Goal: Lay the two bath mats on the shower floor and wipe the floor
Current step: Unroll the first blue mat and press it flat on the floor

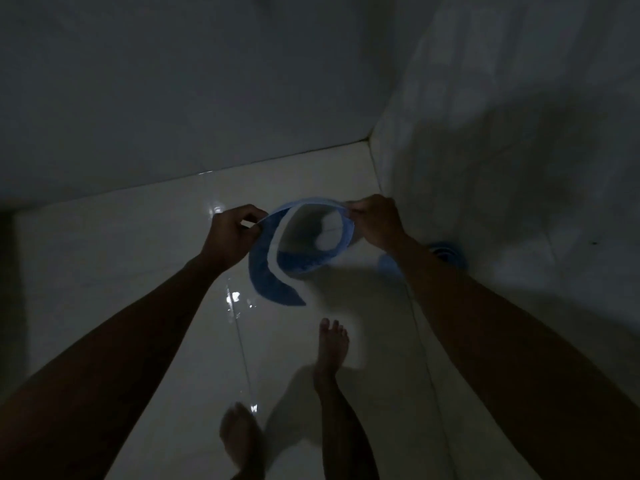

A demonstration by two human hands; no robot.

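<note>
Head view: my left hand (232, 233) and right hand (375, 221) each pinch the blue bath mat (277, 271)'s top edge. It hangs curled, probably so I can spread it over the wet shower floor (138, 271) at twelve o'clock.

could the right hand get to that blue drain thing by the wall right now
Probably not as things stand: the right hand is shut on one edge of the blue bath mat, sharing it with the left hand. The drain cover lies close, with bare floor around it.
</note>
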